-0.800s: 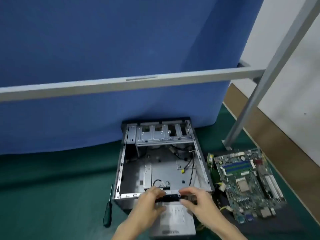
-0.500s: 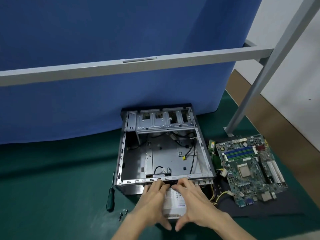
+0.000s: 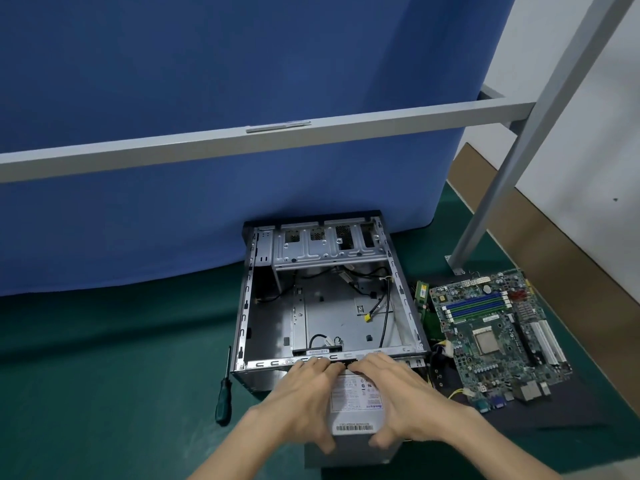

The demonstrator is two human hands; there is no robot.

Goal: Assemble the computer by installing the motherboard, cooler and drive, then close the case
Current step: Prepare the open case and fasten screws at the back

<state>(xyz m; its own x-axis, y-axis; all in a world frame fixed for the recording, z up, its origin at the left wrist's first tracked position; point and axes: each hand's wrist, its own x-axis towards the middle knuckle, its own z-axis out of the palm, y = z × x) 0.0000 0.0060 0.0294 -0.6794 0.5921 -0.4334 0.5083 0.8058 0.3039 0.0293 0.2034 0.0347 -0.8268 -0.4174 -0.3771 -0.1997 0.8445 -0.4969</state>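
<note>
While clasping a PSU point(image 3: 353, 400) from both sides, has its far end right at the near rim of the case point(image 3: 247, 306); cannot tell whether touching. Lays the left hand point(image 3: 301, 400) along the PSU's left flank, fingers straight, pressed together and reaching forward to that rim, thumb hooked round the PSU's near edge. Mirrors this with the right hand point(image 3: 398, 400) on the right flank: fingers together, tips at the same rim beside the left ones, thumb curled round the near corner. Has the PSU label side up, barcode toward the wrists. Has the case lying open side up on a green mat point(image 3: 104, 375), far end against a blue curtain point(image 3: 207, 98). Shows inside a cage point(image 3: 325, 251) across the far end, black cables point(image 3: 386, 306) down the right side, one ending in a yellow plug point(image 3: 367, 318), and a black labelled part point(image 3: 317, 350) just inside the near wall. Has the board point(image 3: 495, 334) flat on a dark sheet point(image 3: 554, 410) right of the case, apart from it, socket up, blue slots toward the far side. Shows a small green card point(image 3: 421, 292) between case and board, and yellow wires point(image 3: 457, 393) near the board's near left corner. Has a screwdriver point(image 3: 223, 393) on the mat just left of the case, green handle nearest. Shows a grey bar point(image 3: 311, 133) across the upper view and a slanted post point(image 3: 524, 150) at right.
</note>
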